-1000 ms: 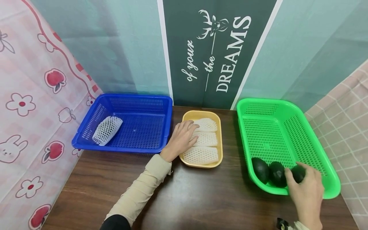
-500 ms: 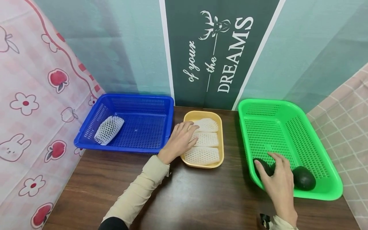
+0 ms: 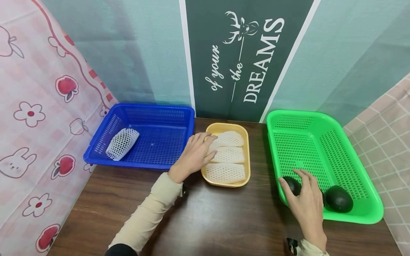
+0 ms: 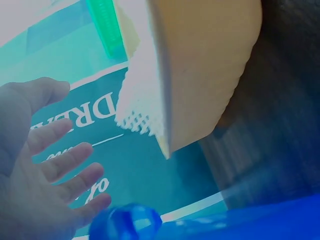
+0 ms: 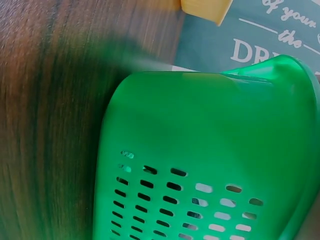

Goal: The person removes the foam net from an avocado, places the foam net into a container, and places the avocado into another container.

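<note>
In the head view, my left hand [image 3: 192,153] hovers over the left side of a yellow tray [image 3: 225,185], its fingers spread and holding nothing. Three white foam net sleeves [image 3: 225,172] lie in that tray. In the left wrist view, the left hand [image 4: 55,165] appears beside the tray [image 4: 205,65]. My right hand [image 3: 305,199] reaches into a green basket [image 3: 368,209], thumb and fingers around the leftmost dark avocado [image 3: 293,185]. Another avocado [image 3: 338,199] sits to its right; one between is mostly hidden by the hand. The right wrist view shows only the basket's outer wall [image 5: 200,120].
A blue basket [image 3: 160,165] stands at the left, with one white foam net sleeve [image 3: 122,144] inside. All containers rest on a dark wooden table [image 3: 224,220]. Printed cloths [image 3: 147,53] hang behind and at both sides.
My right hand has let go of the right avocado and moved left to the leftmost one. The left hand has drawn back slightly to the left from the sleeves.
</note>
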Available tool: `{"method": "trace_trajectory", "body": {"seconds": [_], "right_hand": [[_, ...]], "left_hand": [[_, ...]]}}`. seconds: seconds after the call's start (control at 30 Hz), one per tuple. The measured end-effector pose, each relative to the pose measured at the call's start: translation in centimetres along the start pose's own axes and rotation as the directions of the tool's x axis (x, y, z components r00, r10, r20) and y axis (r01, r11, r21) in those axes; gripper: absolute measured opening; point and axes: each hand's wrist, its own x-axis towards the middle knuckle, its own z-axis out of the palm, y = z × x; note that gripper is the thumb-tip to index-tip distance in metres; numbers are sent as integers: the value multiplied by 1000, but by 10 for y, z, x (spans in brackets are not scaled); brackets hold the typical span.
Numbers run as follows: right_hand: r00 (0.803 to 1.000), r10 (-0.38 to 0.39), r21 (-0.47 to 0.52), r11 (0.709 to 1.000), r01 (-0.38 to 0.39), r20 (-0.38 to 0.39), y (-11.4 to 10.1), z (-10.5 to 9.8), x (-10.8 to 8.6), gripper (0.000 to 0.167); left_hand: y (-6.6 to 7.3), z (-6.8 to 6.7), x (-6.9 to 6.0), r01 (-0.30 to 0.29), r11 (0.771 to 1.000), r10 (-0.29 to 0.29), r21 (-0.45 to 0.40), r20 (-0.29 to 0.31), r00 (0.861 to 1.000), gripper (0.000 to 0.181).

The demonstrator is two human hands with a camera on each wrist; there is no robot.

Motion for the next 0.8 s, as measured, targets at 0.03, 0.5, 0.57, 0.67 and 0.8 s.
{"method": "trace_trajectory", "body": {"seconds": [0.03,0.5,0.57,0.67,0.8], "right_hand": [[1000,1,-1,1000,-1,0,0,0,0,61],[999,25,-42,999,-24,22,2,0,0,63],[999,22,-49,999,-20,26,2,0,0,63],[999,19,-57,998,-17,32,2,0,0,63],[999,19,-58,998,-16,40,2,0,0,63]], "left_hand": [[-1,-2,0,3,1000,-3,-11,-6,1000,45],[-28,-34,-9,120,991,-125,-68,-74,989,48],[-34,-37,-12,142,988,-147,-67,-82,986,48],[-42,-41,-16,178,982,-183,-70,-82,980,49],[-55,-45,-22,220,973,-224,-72,-66,972,49]]}}
